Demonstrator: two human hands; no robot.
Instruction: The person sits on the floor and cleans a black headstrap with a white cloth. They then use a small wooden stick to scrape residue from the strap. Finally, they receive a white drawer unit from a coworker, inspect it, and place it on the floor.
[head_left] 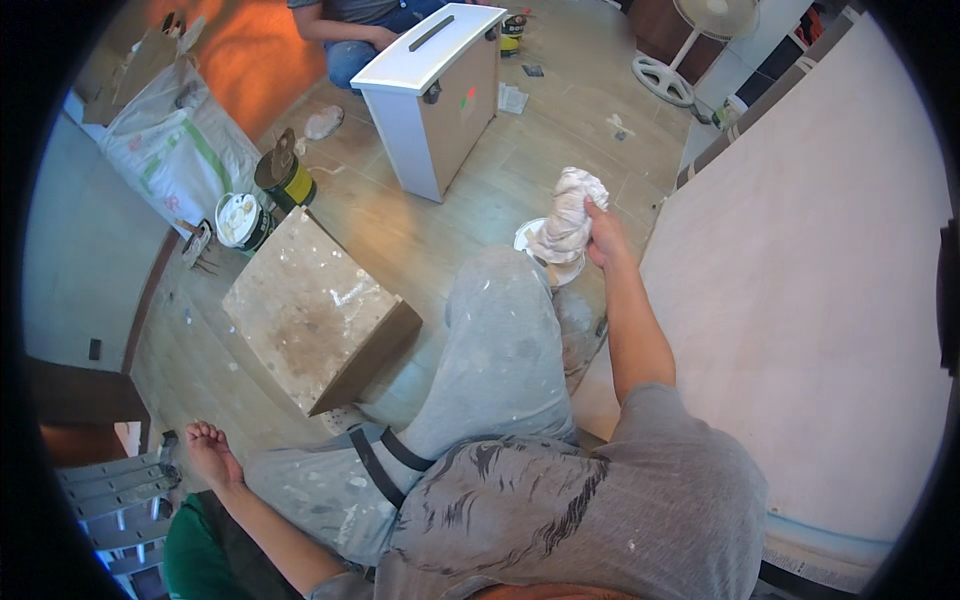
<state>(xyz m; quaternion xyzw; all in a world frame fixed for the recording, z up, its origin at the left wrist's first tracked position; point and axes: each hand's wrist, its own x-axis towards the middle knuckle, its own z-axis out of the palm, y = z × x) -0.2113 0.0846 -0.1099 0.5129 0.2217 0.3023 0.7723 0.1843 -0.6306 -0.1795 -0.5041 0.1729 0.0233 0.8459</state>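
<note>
My right hand (602, 232) grips a bunched white cloth (568, 215) with the thumb along its side. The cloth is over a round white tub (525, 232) on the floor beyond my bent knee, hiding much of it. Whether the cloth touches the tub's contents, I cannot tell. At the lower left, my left hand (212, 455) hangs beside my other knee, fingers curled in with nothing visible in them. To the right of my right forearm stands a large, pale flat panel (800, 290).
A stained wooden box (310, 310) stands ahead of me. Behind it are open paint cans (285, 178) and a white sack (180, 140). A person (370, 35) sits behind a white drawer (430, 110). A fan (665, 75) stands far right; a ladder (120, 500) lies lower left.
</note>
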